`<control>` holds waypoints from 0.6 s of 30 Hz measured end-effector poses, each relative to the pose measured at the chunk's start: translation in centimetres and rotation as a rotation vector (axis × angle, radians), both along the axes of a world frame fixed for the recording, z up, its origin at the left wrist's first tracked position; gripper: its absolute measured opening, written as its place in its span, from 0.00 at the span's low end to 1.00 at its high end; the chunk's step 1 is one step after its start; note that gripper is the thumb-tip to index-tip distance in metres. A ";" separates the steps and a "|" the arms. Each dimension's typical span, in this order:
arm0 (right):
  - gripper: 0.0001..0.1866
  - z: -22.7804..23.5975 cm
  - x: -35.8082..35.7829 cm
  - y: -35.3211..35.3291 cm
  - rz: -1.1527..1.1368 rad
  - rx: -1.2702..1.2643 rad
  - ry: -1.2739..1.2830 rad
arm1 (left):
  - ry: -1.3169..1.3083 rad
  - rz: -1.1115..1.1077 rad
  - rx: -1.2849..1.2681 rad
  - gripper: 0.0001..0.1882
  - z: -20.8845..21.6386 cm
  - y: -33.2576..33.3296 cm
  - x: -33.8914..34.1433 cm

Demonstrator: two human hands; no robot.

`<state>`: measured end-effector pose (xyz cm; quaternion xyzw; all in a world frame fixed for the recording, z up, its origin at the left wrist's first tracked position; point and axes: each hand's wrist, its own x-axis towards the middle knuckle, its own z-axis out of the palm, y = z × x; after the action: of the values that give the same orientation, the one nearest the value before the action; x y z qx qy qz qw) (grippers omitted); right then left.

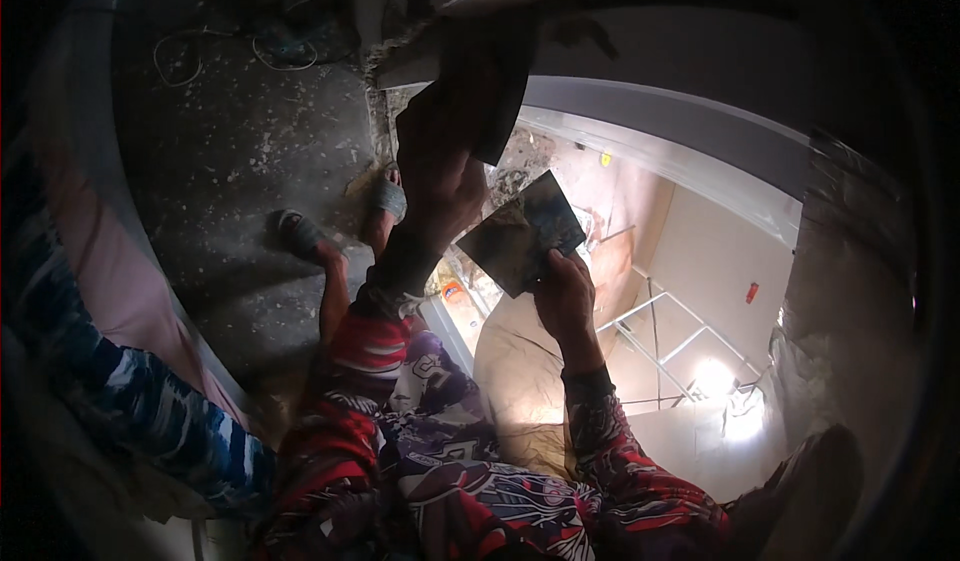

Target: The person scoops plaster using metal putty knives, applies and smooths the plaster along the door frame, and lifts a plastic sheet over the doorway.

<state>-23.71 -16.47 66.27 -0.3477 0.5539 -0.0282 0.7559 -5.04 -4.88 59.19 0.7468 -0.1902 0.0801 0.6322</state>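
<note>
My right hand (563, 286) is closed on the lower edge of a flat, square dark plate (522, 231) with dull, patchy smears on its face. Left of it and higher up, my left hand (445, 176) is in deep shadow. Its fingers are wrapped round a dark, flat, straight-edged blade (506, 111), whose handle I cannot make out. The lower corner of that blade stands just above the square plate, with a small gap between them. Both forearms are in red patterned sleeves.
A pale ledge (670, 121) curves across the upper right. Below on the right are a metal frame (655, 331) and a bright work lamp (715, 376). Sandalled feet (388, 199) stand on the speckled dark floor (240, 151); a cable (285, 66) lies farther back. Blue patterned cloth (170, 421) is at left.
</note>
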 end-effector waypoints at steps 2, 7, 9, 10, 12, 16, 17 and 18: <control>0.11 -1.0 -1.6 -0.6 0.191 -0.224 0.026 | 0.051 0.000 -0.035 0.26 0.5 0.2 0.0; 0.11 -0.5 -1.1 -0.2 0.326 -0.273 -0.013 | -0.001 0.067 -0.043 0.16 1.2 0.3 0.6; 0.11 -0.3 -0.8 0.0 0.345 -0.293 0.001 | 0.014 0.160 -0.022 0.16 1.5 0.0 0.9; 0.11 -0.1 -0.5 0.2 0.233 -0.172 -0.024 | 0.015 0.160 -0.020 0.16 1.3 0.0 1.0; 0.11 0.1 -0.3 0.3 0.120 -0.057 -0.047 | 0.054 0.169 -0.065 0.16 1.0 -0.3 1.3; 0.11 -0.4 -1.2 0.1 0.263 -0.222 -0.003 | -0.008 0.138 -0.065 0.16 1.6 -1.2 1.4; 0.12 -0.4 -1.4 0.1 0.379 -0.348 0.018 | 0.035 0.127 -0.074 0.16 1.9 -1.4 1.5; 0.12 -0.3 -1.3 0.1 0.377 -0.347 0.018 | 0.056 0.119 -0.076 0.16 1.9 -1.5 1.5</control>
<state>-25.06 -16.35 66.00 -0.5695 0.4730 0.0216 0.6720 -3.57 -6.39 61.04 0.7340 -0.1246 0.1039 0.6594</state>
